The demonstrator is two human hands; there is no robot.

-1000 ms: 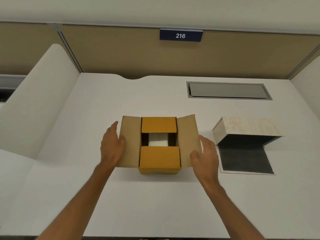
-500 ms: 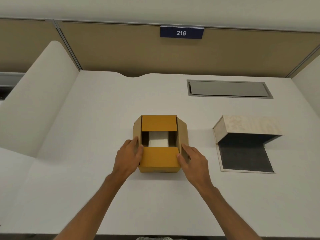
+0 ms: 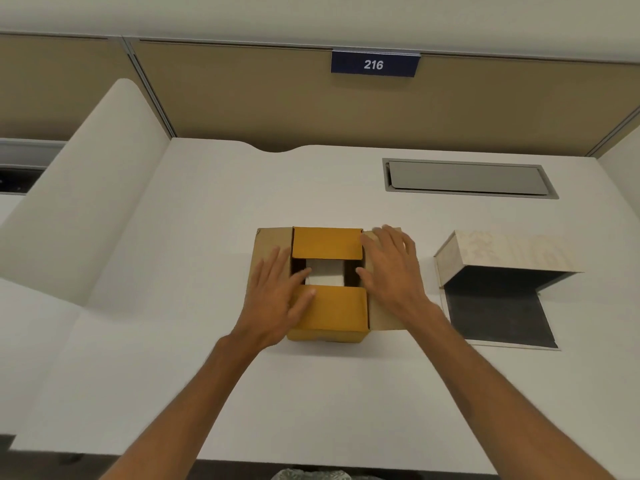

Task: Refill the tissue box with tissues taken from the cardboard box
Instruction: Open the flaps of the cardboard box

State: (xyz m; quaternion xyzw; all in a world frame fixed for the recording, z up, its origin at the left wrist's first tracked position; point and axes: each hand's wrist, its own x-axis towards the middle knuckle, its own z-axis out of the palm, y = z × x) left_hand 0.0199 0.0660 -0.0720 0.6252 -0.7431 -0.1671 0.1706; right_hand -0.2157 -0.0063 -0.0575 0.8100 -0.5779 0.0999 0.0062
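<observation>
A: What's on the white table (image 3: 346,403)?

B: A cardboard box (image 3: 329,313) near the middle, flaps spread, and white tissues (image 3: 325,276) visible down its opening. Toward the right edge the tissue box (image 3: 498,258) lies open, pale lid raised over a dark inside.

A: And the hands?

B: The left hand (image 3: 277,299) lies flat, fingers extended, on the left flap, thumb at the near flap. The right hand (image 3: 391,268) presses open-palmed on the right flap. Neither grasps anything.

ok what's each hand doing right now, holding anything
Left hand: open, flat on the cardboard box's left flap, holding nothing.
Right hand: open, fingers spread on the right flap, holding nothing.
</observation>
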